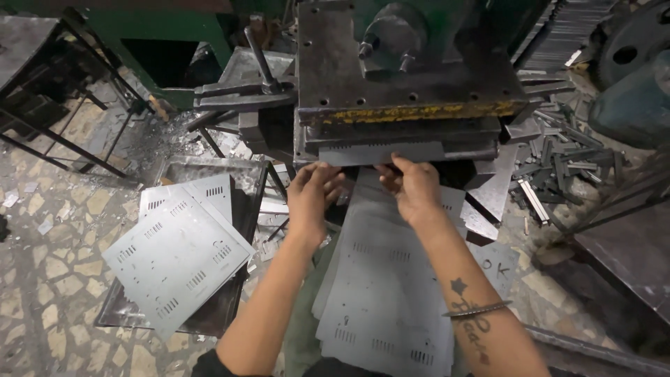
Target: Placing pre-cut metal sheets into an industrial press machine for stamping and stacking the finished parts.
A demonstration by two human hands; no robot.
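Both hands' fingers (328, 178) pinch sheet (380, 152) under press (405, 84).

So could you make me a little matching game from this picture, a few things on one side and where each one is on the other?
Things:
1. left hand
2. right hand
3. stack of punched sheets
4. pile of metal strips

Places:
A. in a tray on the floor, left of the arms
B. on the floor, right of the press
C. at the sheet's edge under the press, further left
D. at the sheet's edge under the press, further right

Pairs: 1-C, 2-D, 3-A, 4-B
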